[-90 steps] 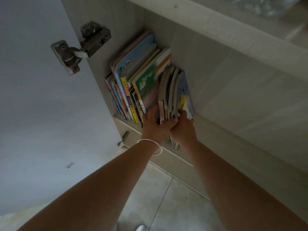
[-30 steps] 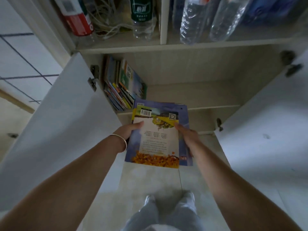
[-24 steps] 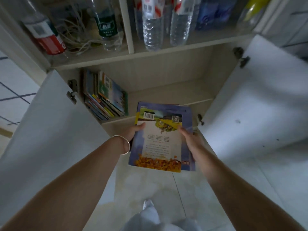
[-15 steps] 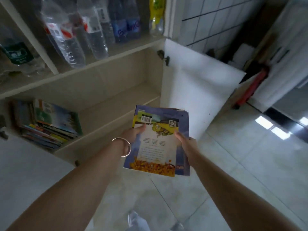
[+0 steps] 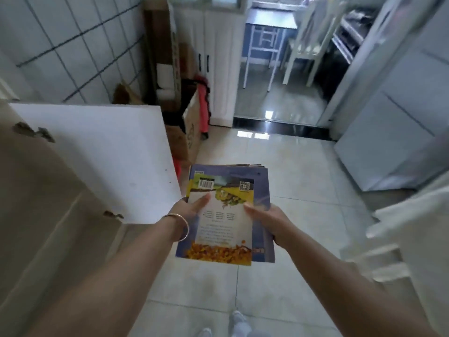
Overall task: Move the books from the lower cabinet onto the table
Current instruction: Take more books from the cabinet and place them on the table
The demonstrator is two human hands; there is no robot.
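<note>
A stack of books [image 5: 224, 215] lies flat between the two hands, held out in front of the body above the tiled floor [image 5: 298, 195]. The topmost book shows its back cover: a purple border, a white text panel, a barcode at the upper left, a QR code at the upper right and a band of orange leaves along the near edge. The edges of the books beneath it show at the far and right sides of the stack.

The left hand [image 5: 192, 205] grips the stack's left edge, thumb pressed flat on the top cover and the remaining fingers hidden under the books; a thin bangle [image 5: 179, 226] circles that wrist. The right hand [image 5: 264, 218] clamps the right edge the same way, thumb on top pointing inward, fingers out of sight below.

Just left of the left hand stands an open white cabinet door [image 5: 102, 156], with two hinges visible along its inner side. Beyond the door, further left and ahead, a white tiled wall [image 5: 73, 45] meets a pile of cardboard boxes [image 5: 187, 132] and a red item leaning near them. Well ahead of the hands, past a dark threshold, are a white chair [image 5: 308, 42] and a metal-framed worktop [image 5: 269, 23]. To the right of the right hand rises a pale blue-grey appliance [image 5: 398, 122]. Below the hands, the tips of light shoes [image 5: 235, 322] touch the floor.
</note>
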